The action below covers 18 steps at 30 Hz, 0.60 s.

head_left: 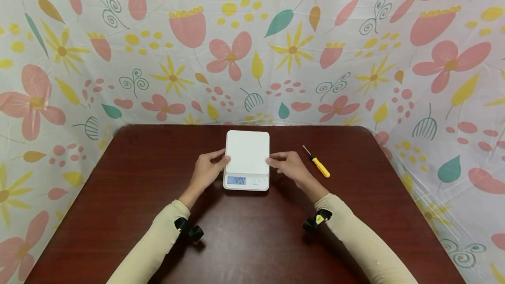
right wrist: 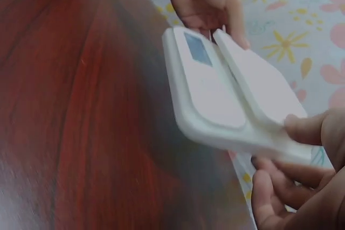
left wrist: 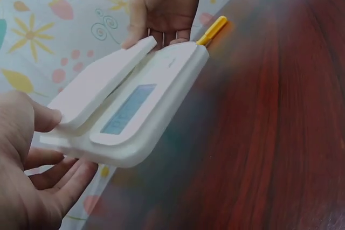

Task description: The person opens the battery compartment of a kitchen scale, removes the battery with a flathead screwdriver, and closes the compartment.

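Observation:
A white digital kitchen scale (head_left: 247,152) is held between both hands over the table, its lit display (head_left: 236,180) facing the person and showing digits. My left hand (head_left: 207,170) grips its left edge, thumb on the top plate and fingers underneath, as the left wrist view shows. On the opposite edge, my right hand (head_left: 291,168) grips it the same way, with the thumb (right wrist: 302,129) on the plate's rim. Nothing lies on the weighing plate (left wrist: 102,82). Right of the right hand lies a screwdriver (head_left: 320,166) with a yellow handle and thin metal shaft.
The dark reddish-brown wooden table (head_left: 130,174) has rounded far corners. Behind and beside it hangs a white curtain (head_left: 252,78) printed with flowers and leaves. Black wrist cameras (head_left: 191,231) are strapped over the cream sleeves.

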Available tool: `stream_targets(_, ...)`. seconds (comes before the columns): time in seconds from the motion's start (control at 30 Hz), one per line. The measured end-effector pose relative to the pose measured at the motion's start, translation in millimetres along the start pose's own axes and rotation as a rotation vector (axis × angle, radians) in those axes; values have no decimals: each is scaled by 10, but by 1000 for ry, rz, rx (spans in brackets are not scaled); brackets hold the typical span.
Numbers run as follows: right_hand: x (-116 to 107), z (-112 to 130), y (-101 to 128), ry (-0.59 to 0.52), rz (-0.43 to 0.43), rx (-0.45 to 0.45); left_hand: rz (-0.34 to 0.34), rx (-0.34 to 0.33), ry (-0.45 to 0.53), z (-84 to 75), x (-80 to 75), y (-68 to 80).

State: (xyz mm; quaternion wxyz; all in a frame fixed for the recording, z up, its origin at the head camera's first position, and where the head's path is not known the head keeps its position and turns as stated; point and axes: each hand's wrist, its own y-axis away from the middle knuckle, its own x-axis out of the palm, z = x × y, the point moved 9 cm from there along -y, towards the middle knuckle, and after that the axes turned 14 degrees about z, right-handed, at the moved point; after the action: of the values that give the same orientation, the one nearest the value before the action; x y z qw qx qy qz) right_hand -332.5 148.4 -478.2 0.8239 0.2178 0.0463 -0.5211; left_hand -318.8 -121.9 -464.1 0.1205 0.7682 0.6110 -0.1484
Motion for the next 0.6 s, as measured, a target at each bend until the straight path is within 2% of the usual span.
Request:
stream_targets(0.1,-52,27,2,22,5,-29,33,23,59,-23,-4,-9)
stream_targets(0.23,-111,43,-11,32,17,-78,100,54,79,-49,-13,-16)
stream_targets(0.4,-169,109,-6,61,26,-171,184,130,25,-111,-28,-28)
stream_targets(0.6,-198,244,45,95,22,-302,228,214,14,-184,-58,-35)
